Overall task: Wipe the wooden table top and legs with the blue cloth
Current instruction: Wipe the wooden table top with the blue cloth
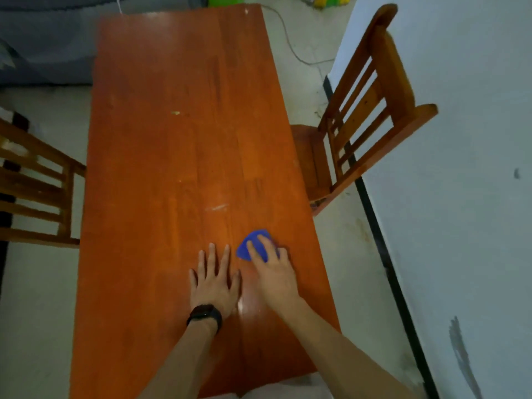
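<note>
A long wooden table [178, 125] with an orange-brown top runs away from me. The small blue cloth [253, 244] lies on the near right part of the top. My right hand [273, 272] presses flat on the cloth with straight fingers and covers its near half. My left hand [214, 280], with a black watch on the wrist, rests flat on the bare wood just left of the cloth, fingers spread. Pale scuff marks show on the top beyond the cloth. The table legs are hidden under the top.
One wooden chair [365, 116] stands at the table's right side, close to a white wall [466, 168]. Another wooden chair [34, 191] stands at the left side. A grey cable [290, 44] lies on the floor at the far right.
</note>
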Available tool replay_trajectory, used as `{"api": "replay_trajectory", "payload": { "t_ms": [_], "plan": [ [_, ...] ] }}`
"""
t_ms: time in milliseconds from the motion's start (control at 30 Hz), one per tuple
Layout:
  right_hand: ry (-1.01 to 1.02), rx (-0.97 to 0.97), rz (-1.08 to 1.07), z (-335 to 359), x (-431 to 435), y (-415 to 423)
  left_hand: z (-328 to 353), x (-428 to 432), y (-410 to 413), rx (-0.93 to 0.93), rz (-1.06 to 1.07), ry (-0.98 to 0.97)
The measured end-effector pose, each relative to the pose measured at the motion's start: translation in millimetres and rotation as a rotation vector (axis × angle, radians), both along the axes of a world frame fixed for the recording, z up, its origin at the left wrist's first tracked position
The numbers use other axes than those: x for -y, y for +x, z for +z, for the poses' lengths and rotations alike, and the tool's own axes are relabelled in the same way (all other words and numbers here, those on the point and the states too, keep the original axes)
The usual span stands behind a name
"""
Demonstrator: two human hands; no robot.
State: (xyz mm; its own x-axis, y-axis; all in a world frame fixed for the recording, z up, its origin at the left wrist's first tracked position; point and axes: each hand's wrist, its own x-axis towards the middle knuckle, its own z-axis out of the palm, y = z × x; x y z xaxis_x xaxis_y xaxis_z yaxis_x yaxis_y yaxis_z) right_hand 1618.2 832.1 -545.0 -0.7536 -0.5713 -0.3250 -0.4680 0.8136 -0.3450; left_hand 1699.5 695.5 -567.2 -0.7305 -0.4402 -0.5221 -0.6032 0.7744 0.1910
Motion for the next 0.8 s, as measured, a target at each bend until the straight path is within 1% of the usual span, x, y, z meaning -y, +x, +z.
{"api": "replay_trajectory", "payload": {
  "t_ms": [33,67,100,167,233,300,333,367,567,700,800],
  "plan": [
    [0.006,0.034,0.074,-4,1,0,2,2,1,0.014,-0.002,-0.002],
    [0.01,0.043,0.101,-7,-4,-8,5,5,1,0.028,-0.01,-0.005],
    [0.011,0.025,0.074,-9,-13,-19,8,9,1,0.043,-0.032,-0.015],
    [0.037,-0.009,-0.102,-12,-36,-48,12,15,0,0.073,-0.091,-0.051],
    [0.063,0.021,-0.35,-9,-55,-78,16,19,-3,0.093,-0.121,-0.083],
    [0.056,0.059,-0.564,-2,-65,-100,19,20,-8,0.071,-0.115,-0.096],
    [0.042,0.06,-0.618,2,-66,-105,20,20,-12,0.047,-0.105,-0.099],
    [0.021,0.049,-0.624,5,-65,-105,20,21,-16,0.026,-0.094,-0.106],
    [-0.158,-0.084,-0.283,0,-20,-52,18,46,-30,-0.03,0.065,-0.099],
    [-0.201,-0.011,-0.014,-8,27,-11,15,87,-13,-0.046,0.212,-0.143],
    [-0.194,-0.003,0.116,-11,59,6,6,127,2,-0.053,0.301,-0.166]
  ]
}}
